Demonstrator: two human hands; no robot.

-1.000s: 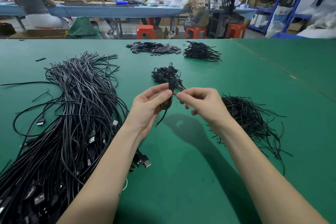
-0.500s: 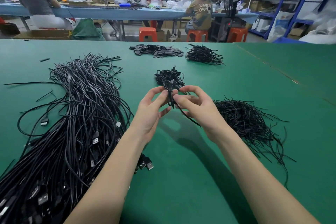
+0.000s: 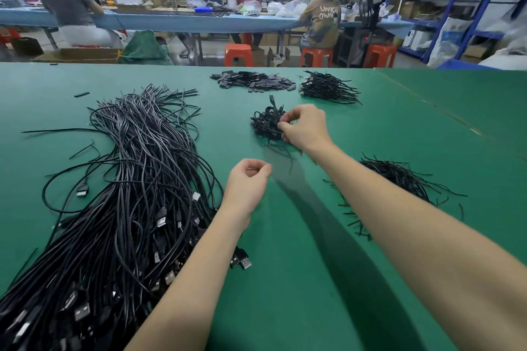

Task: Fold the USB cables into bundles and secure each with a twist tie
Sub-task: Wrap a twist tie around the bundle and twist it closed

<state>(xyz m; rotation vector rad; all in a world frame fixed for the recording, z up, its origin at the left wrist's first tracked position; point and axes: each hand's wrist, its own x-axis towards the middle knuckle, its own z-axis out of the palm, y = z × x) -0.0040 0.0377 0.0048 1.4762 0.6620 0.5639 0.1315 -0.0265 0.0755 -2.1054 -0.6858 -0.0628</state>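
A big heap of loose black USB cables [image 3: 137, 194] covers the left of the green table [image 3: 285, 293]. At the table's middle lies a small pile of tied cable bundles [image 3: 263, 125]. My right hand [image 3: 303, 127] reaches out to this pile, and its curled fingertips pinch a folded cable bundle [image 3: 273, 118] at the pile's right edge. My left hand [image 3: 246, 185] hovers nearer to me with loosely curled fingers and nothing in it. A spread of black twist ties [image 3: 399, 177] lies to the right, partly hidden by my right forearm.
Far across the table sit a heap of flat black pieces [image 3: 253, 81] and another pile of short cables [image 3: 328, 88]. Two USB plugs [image 3: 241, 261] poke out beside my left forearm. Beyond the table, people sit at a blue bench [image 3: 171, 20], with orange stools and shelving.
Both hands held the bundle together in front of me. My right hand has since carried it forward to the middle pile, and my left hand has let go and stayed back.
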